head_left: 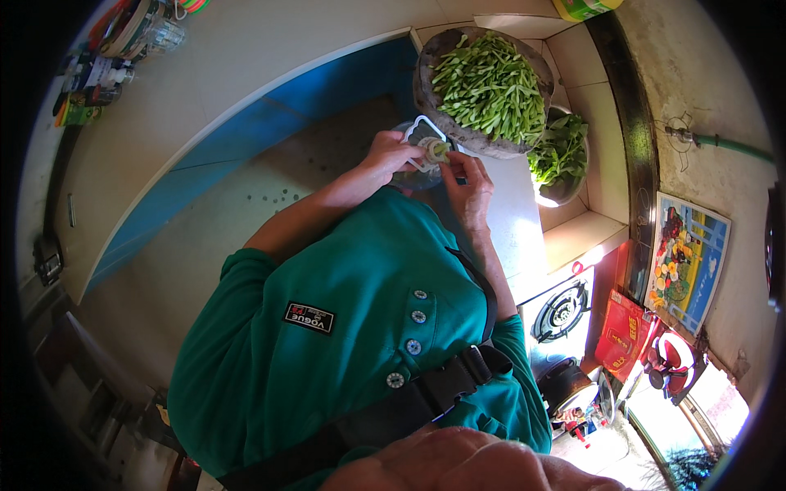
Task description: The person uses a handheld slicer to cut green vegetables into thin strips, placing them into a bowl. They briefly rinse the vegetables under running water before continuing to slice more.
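Note:
A clear plastic jug (420, 178) with a white handle (428, 123) stands upright in front of my torso. My left hand (393, 153) grips it around the handle and neck. At the jug's mouth (431, 146) shows a pale green vegetable piece (442, 151), pinched by the fingertips of my right hand (468, 178). Just beyond my hands, chopped green stems (494, 86) lie heaped on a thick round wooden chopping block (427, 77). The jug's lower part is hidden by my arms and green shirt.
Right of the block, a bowl (580, 178) holds leafy greens (560, 150). A gas burner (562, 311) and a dark pot (566, 383) are on my right. The curved pale counter edge (245, 110) crosses the left side. A green hose (734, 146) hangs on the wall.

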The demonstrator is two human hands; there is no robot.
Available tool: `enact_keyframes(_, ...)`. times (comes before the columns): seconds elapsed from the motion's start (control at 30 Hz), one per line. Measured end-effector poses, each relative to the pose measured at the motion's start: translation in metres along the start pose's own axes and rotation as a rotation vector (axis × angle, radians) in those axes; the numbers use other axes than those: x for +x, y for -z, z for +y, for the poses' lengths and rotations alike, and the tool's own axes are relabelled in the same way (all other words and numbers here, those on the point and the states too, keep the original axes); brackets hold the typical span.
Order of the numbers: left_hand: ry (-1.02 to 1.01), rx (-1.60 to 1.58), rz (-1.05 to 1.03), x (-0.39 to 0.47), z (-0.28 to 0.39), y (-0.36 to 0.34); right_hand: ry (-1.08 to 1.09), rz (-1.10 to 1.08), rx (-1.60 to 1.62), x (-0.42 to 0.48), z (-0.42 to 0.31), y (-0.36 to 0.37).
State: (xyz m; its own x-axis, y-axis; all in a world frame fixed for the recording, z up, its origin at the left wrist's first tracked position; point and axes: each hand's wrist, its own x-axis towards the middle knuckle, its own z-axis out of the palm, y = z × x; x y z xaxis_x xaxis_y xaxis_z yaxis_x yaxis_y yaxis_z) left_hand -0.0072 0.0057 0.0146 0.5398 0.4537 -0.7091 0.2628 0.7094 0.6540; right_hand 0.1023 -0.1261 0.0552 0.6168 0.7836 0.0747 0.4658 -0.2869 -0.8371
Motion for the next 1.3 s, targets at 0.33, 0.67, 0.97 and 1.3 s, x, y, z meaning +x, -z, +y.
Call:
enact_keyframes(0.33,-0.054,0.073,0.017,0.004,-0.004,0.001,0.013,-0.027,-0.049,0.007,-0.009,0.006)
enact_keyframes(0.67,-0.056,0.048,-0.005,-0.003,-0.002,0.005,-0.204,0.01,0.092,0.013,0.001,-0.009)
enact_keyframes(0.97,-0.094,0.077,0.016,-0.002,-0.004,0.002,0.287,0.06,-0.311,0.011,-0.017,0.0)
enact_keyframes(1.3,-0.091,0.079,0.001,0.001,-0.009,0.002,0.061,0.257,-0.195,0.04,-0.005,0.014)
